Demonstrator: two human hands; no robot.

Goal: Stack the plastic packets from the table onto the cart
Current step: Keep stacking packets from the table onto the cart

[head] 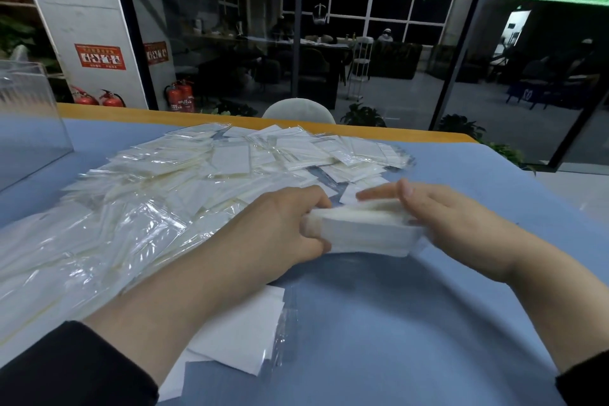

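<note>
Bundle of plastic packets: held just above the blue table, at the near right edge of the loose pile of packets.

Left hand: fingers curled round the left end of the bundle, thumb on the near face. Right hand: fingers straight along the far side, thumb raised above the top edge, palm pressed to the right end; pressing, not curled round.

Position of remaining stock: spread left of and beyond the bundle, reaching toward the clear acrylic box at the far left. A few flat packets under the left forearm, nearer than the pile.

Cart: not in view.

Handling estimate: light; thin and flexible singly, moderately stiff as a squared block. Glossy film, judged slippery; layers likely to slide and fan out under uneven pressure.

Recommended hold: both short ends, squeezed inward, with fingers under the bottom layer. Avoid lifting by the top packets only. Keep level during transfer.
</note>
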